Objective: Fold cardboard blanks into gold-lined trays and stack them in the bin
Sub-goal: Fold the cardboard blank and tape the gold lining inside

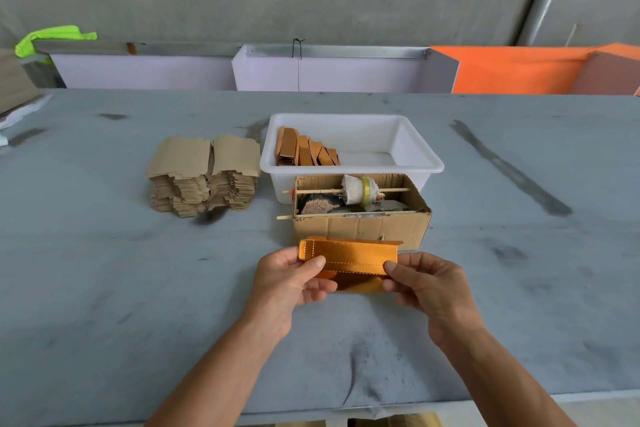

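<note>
A gold-lined cardboard blank is held above the table in front of me, its shiny side up and its edges partly folded up. My left hand pinches its left end, thumb on top. My right hand pinches its right end the same way. A tall pile of flat brown blanks lies on the table at the left. The white plastic bin behind holds several folded trays leaning in its left half.
An open cardboard box with a spool of tape on a wooden stick stands between the bin and my hands. White and orange panels line the table's far edge. The grey table top extends on both sides.
</note>
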`<action>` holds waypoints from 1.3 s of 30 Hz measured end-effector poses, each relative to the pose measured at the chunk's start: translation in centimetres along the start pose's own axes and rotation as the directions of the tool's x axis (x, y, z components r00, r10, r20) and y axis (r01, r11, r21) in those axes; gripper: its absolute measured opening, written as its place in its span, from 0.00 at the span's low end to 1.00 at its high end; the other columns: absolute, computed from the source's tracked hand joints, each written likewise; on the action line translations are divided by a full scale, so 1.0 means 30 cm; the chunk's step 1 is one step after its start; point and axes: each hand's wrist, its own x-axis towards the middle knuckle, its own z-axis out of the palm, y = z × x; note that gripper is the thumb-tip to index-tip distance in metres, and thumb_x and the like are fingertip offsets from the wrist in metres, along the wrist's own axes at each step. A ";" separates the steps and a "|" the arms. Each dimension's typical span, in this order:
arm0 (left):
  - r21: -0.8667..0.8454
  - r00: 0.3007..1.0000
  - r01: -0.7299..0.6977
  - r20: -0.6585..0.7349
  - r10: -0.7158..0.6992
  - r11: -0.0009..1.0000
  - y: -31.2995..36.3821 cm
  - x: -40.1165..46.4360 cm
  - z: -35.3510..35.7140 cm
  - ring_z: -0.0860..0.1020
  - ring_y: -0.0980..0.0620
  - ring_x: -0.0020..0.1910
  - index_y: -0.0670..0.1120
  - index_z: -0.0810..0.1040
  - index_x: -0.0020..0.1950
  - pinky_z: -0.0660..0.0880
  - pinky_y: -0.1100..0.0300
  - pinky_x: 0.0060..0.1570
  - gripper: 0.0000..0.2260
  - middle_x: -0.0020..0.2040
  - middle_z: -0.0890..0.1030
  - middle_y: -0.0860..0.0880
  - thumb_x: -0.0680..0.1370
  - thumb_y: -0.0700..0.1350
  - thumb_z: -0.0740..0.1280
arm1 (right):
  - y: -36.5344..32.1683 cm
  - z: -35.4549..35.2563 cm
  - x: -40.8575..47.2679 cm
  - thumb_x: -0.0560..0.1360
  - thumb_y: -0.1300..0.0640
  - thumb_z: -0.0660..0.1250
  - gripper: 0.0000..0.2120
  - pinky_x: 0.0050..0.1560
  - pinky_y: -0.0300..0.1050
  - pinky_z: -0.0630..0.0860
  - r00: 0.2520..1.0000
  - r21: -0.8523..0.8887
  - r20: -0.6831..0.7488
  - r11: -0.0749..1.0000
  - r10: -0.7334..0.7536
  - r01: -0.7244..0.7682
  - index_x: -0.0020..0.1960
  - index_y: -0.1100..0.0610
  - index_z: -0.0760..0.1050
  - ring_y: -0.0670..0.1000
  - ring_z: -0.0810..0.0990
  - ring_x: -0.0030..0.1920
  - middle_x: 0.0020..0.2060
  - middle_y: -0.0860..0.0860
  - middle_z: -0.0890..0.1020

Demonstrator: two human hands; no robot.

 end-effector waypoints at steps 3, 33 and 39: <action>0.008 1.000 0.018 -0.016 -0.018 1.000 0.003 -0.001 0.004 0.82 0.50 0.28 0.41 0.80 0.45 0.76 0.64 0.25 0.02 0.33 0.84 0.47 0.74 0.36 0.69 | -0.010 0.003 -0.007 0.69 0.66 0.72 0.05 0.24 0.35 0.74 1.000 -0.013 -0.005 1.000 -0.001 0.001 0.44 0.65 0.78 0.46 0.79 0.25 0.26 0.54 0.81; 0.038 0.892 -0.443 -0.083 0.445 0.896 -0.033 -0.027 0.032 0.82 0.55 0.36 0.45 0.79 0.41 0.77 0.67 0.37 0.12 0.36 0.84 0.50 0.67 0.29 0.73 | 0.033 0.042 -0.048 0.69 0.70 0.71 0.08 0.51 0.49 0.74 0.992 0.112 -0.014 0.986 -0.125 0.126 0.39 0.58 0.78 0.53 0.78 0.42 0.38 0.56 0.80; 0.047 0.865 -0.487 -0.109 0.489 0.872 -0.037 -0.028 0.034 0.82 0.52 0.39 0.44 0.78 0.46 0.78 0.65 0.40 0.13 0.39 0.84 0.47 0.67 0.30 0.73 | 0.027 0.059 -0.054 0.66 0.69 0.74 0.20 0.50 0.47 0.75 0.988 0.115 -0.096 0.984 -0.122 0.133 0.54 0.54 0.76 0.51 0.79 0.44 0.51 0.50 0.78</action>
